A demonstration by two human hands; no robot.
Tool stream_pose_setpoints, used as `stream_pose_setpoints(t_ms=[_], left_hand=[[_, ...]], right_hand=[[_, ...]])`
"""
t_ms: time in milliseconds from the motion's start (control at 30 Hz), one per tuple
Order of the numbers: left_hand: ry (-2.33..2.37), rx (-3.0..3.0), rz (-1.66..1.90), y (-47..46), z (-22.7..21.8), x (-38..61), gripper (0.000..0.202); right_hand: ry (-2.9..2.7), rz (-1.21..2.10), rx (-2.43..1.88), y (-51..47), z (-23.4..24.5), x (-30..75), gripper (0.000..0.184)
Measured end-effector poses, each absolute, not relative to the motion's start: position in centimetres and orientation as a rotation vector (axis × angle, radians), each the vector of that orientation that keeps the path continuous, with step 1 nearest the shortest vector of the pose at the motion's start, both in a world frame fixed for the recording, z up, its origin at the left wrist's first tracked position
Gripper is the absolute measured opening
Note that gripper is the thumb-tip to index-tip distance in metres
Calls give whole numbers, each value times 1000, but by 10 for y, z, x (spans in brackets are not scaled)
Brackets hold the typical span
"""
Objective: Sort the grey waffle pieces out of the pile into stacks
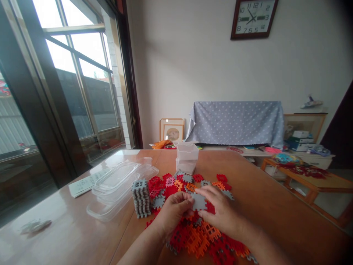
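Observation:
Between my two hands is a flat grey interlocking building tile (pixel 199 202) with notched edges. My left hand (pixel 179 206) pinches its left side between thumb and fingers. Around its right side my right hand (pixel 219 209) is curved, fingers along the top edge and thumb at the lower edge. Under and around both hands spreads a loose pile of red, orange, pink and grey tiles (pixel 193 239), partly hidden by my hands. Left of the pile stands a tall stack of grey tiles (pixel 141 198), some with window-like openings.
Clear plastic containers and lids (pixel 116 184) lie on the wooden table (pixel 264 221) at the left, beside a paper booklet (pixel 82 186). Two small translucent boxes (pixel 187 154) are stacked behind the pile. A small plastic packet (pixel 35 225) lies near the left edge.

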State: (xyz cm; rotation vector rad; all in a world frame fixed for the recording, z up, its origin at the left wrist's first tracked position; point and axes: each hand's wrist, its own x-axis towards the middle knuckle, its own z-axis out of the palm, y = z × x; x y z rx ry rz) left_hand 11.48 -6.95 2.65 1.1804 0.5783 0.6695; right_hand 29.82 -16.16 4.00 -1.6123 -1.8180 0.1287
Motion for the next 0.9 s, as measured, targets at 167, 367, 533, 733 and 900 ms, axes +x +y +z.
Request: stream_pose_setpoints(t_ms=[167,367,533,733,900], left_hand=[[581,1225,705,-67,28,115,38],[553,1278,695,-62,27,114,33],[548,1317,686,-62,28,114,34],[565,1309,691,-63,31,114,36],[553,1311,702,-63,30,113,35]], right_hand=[[-1649,130,-1702,-163,40,349,59],[-1388,226,-1846,-170,22,418,56],[-1370,438,-1803,-172,13,426,53],[-1356,508,-1810,-168,3,429,54],[-1375,666,-1741,-168,0,428,62]])
